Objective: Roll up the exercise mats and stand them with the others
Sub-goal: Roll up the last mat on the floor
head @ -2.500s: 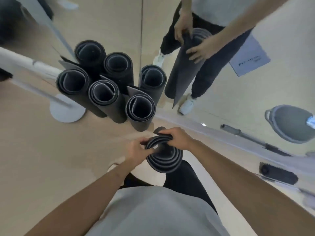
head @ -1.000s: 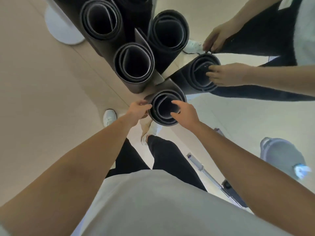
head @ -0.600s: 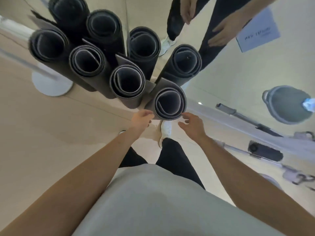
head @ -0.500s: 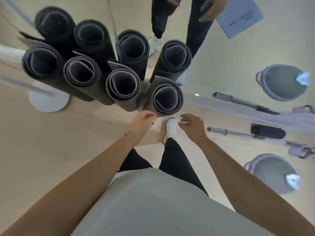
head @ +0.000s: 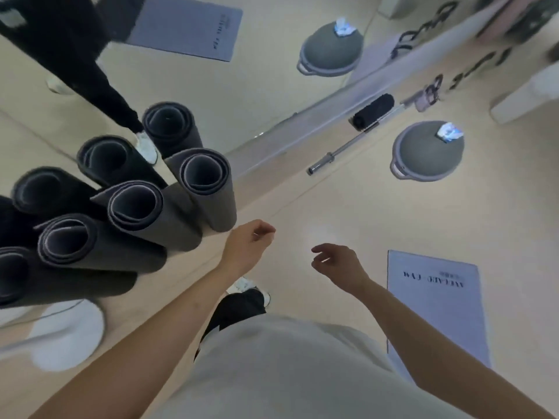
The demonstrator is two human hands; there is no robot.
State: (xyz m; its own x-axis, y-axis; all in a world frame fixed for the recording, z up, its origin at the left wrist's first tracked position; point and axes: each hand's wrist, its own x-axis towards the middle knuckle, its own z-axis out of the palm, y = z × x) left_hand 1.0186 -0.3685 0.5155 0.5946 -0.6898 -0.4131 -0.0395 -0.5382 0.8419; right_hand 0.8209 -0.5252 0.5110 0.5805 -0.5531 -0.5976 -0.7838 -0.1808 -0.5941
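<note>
Here, left hand [head: 246, 241] and right hand [head: 335, 261] both empty, fingers loosely curled, clear of the rolled mats [head: 208, 189].

The light is soft and even, and the pale floor [head: 348, 201] carries no hard shadows. A weak patch of glare lies on the floor between the left hand [head: 248, 244] and the right hand [head: 335, 261]. Both hands are rather sharp. Far to the left of the left hand the rolled mats [head: 133, 207] go dark and lose detail, and the white round base [head: 66, 337] near them is smeared by motion. The corner far beyond the right hand is blurred too. The wide lens bends the edges: the mats lean outward and the forearms look stretched. The grey dome [head: 423, 158] beyond the right hand has a blown-out bluish spot.
</note>
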